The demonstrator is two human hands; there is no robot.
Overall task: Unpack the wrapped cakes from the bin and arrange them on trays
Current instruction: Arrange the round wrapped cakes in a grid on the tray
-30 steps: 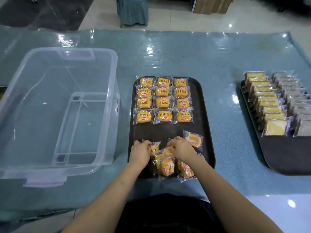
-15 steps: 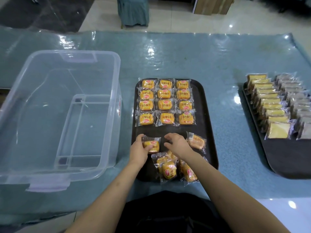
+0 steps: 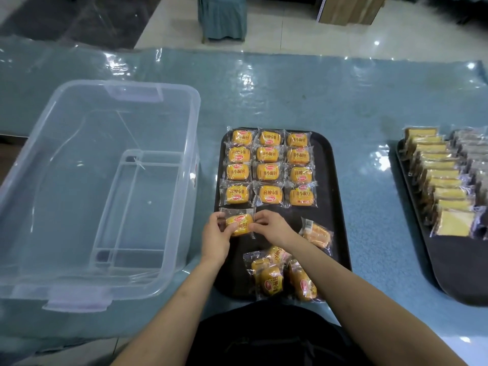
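the bin (image 3: 100,186) is seen emptied, twelve cakes (image 3: 268,171) are laid in rows on the tray (image 3: 326,180), a thirteenth cake (image 3: 239,224) is pinched by left hand (image 3: 215,237) and right hand (image 3: 272,228) at the fifth row, and a small pile (image 3: 282,277) is left unsorted.

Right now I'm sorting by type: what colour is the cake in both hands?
Orange-yellow in a clear wrapper with a red logo: the held cake, head view.

Teal cloth (image 3: 303,101) under clear plastic sheet; teal-draped stand (image 3: 221,17), wooden cabinet (image 3: 351,9) on tiled floor.
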